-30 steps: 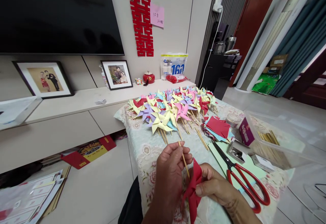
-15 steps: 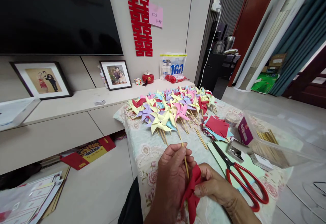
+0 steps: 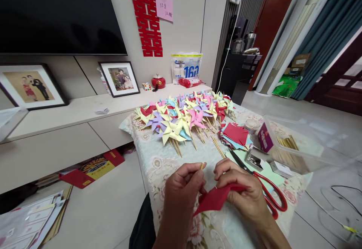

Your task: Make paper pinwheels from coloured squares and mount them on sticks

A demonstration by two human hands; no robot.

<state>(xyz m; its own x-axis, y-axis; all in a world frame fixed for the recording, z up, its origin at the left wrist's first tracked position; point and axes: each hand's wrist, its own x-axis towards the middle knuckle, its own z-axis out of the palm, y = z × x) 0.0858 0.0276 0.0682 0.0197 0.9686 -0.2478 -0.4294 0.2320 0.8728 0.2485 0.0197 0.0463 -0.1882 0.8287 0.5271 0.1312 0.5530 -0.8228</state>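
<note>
in the head view, the left hand [image 3: 183, 188] is at the bottom centre of the frame, its thumb and forefinger pinching a thin wooden stick [image 3: 202, 166] whose end pokes up between them. the right hand [image 3: 243, 188] is just beside it, lower right of centre, with its fingers grasping a red paper piece [image 3: 215, 198] — folded, one pointed corner aimed down and left towards the left hand. whether the stick joins the red paper is hidden by the hands.

beyond them, in the middle of the frame, a crowd of finished pinwheels [image 3: 195, 117] in yellow, pink, purple, blue and red covers the far part of the table [image 3: 157, 164], which is draped in a floral cloth. right of the crowd is a stack of cut paper [image 3: 236, 133], red on top, with a few loose sticks [image 3: 217, 147] to its left. red-handled scissors [image 3: 258, 175] lie partly behind the right hand, over a pale green sheet [image 3: 273, 171]. next to them are a small open box [image 3: 255, 161] of metal bits and a white box [image 3: 281, 168] — and farther right, a clear plastic bin [image 3: 304, 147] holds more sticks [image 3: 290, 143].
</note>
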